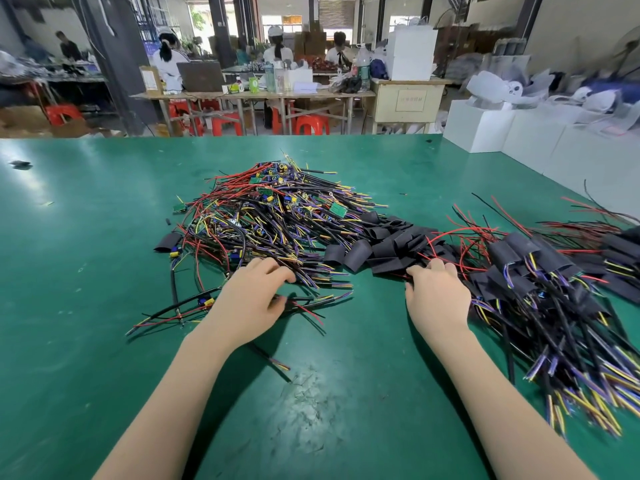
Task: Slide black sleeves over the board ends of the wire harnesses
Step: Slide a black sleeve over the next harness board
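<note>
So the person at the green table (86, 237) has three heaps going. In the middle is a big tangle of unsleeved wire harnesses (263, 216), little green boards poking out near the top and far side. Just right of that is a pile of loose black sleeves (381, 242), flat and floppy. Further right are the finished harnesses (540, 271), boards already tucked inside black tubing, stripped yellow and purple tails fanning toward the near edge.

The left hand (252, 299) sits at the near edge of the tangle, fingers curled down into the wires. It looks like it's pinching one thin black cable between thumb and fingers, though the exact grip is partly hidden. The right hand (436, 296) rests knuckles-up where the sleeves meet the finished heap, fingertips bent down onto the black stuff. I honestly can't tell if it has a sleeve or is just pawing at them.

Handling-wise, my guess is these weigh next to nothing but snag like crazy, so pulling one free will drag its neighbours along. The wires are limp, the boards stiff with small parts that probably don't like being bent. I'd hold the cable right behind the board, and squeeze a sleeve at its edges so the mouth pops open.
</note>
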A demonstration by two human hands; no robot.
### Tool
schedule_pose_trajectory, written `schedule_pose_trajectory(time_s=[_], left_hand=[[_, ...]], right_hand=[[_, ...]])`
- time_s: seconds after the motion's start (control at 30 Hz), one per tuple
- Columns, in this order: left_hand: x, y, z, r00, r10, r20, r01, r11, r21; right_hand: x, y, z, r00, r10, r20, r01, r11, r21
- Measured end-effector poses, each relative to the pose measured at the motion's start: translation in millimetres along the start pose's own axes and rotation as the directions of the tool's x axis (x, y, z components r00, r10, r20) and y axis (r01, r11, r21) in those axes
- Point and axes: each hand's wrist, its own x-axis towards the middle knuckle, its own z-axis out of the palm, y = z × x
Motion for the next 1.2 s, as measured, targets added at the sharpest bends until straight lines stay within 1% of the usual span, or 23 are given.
schedule_pose_trajectory(time_s=[0.1, 0.17, 0.2, 0.27, 0.37, 0.43, 0.5, 0.53, 0.6, 0.67, 0.73, 0.8, 0.87, 1.0, 1.13, 1.2], left_hand=[[-4, -12, -6, 0.987, -0.136, 0.084, 0.134, 0.99, 0.033], [-6, -15, -9, 0.97, -0.191, 0.147, 0.183, 0.981, 0.067], [-6, -16, -10, 0.967, -0.206, 0.152, 0.195, 0.977, 0.083], [-5, -15, -9, 0.968, -0.219, 0.118, 0.211, 0.974, 0.082], [-3, -11, -10, 0.974, -0.225, 0.011, 0.224, 0.974, 0.031], [-3, -8, -13, 0.97, -0.199, -0.14, 0.2, 0.98, -0.008], [-3, -6, -16, 0.947, -0.119, -0.299, 0.117, 0.993, -0.027], [-2, -4, -17, 0.936, -0.065, -0.346, 0.066, 0.998, -0.008], [1, 1, -16, 0.921, 0.048, -0.386, -0.036, 0.999, 0.039], [3, 7, -13, 0.91, 0.125, -0.395, -0.113, 0.992, 0.054], [3, 12, -10, 0.913, 0.146, -0.38, -0.138, 0.989, 0.05], [2, 13, -7, 0.927, 0.127, -0.354, -0.123, 0.992, 0.033], [2, 12, -4, 0.944, 0.077, -0.322, -0.096, 0.994, -0.042], [3, 10, 0, 0.967, -0.08, -0.242, -0.002, 0.948, -0.318], [4, 16, 4, 0.959, -0.172, -0.226, 0.055, 0.892, -0.448], [4, 18, 4, 0.952, -0.207, -0.226, 0.08, 0.88, -0.468]], right_hand=[[1, 1, 0, 1.0, 0.0, 0.003, 0.0, 1.0, -0.011], [2, 1, 0, 1.0, 0.006, -0.002, -0.006, 1.0, 0.009], [3, 1, 0, 1.0, 0.014, -0.008, -0.014, 1.0, 0.018], [5, 3, -1, 0.999, 0.033, -0.014, -0.033, 0.999, 0.02], [6, 5, -1, 0.999, 0.037, -0.005, -0.037, 0.999, -0.002], [6, 6, 1, 1.0, 0.015, 0.001, -0.015, 1.0, -0.018], [8, 6, 3, 1.0, -0.009, -0.004, 0.009, 1.0, -0.016], [9, 7, 3, 1.0, -0.017, -0.011, 0.017, 1.0, -0.005], [10, 7, 4, 0.999, -0.025, -0.023, 0.026, 0.999, 0.037], [9, 7, 5, 0.999, -0.042, -0.012, 0.043, 0.995, 0.094], [8, 6, 7, 0.997, -0.077, 0.008, 0.075, 0.988, 0.138], [7, 5, 8, 0.995, -0.1, 0.011, 0.096, 0.98, 0.176], [6, 4, 8, 0.995, -0.103, -0.007, 0.102, 0.968, 0.228], [2, 2, 6, 0.991, -0.127, -0.042, 0.134, 0.952, 0.276], [-1, 0, 3, 0.991, -0.132, -0.036, 0.136, 0.933, 0.334], [-2, 0, 2, 0.988, -0.146, -0.049, 0.153, 0.916, 0.37]])
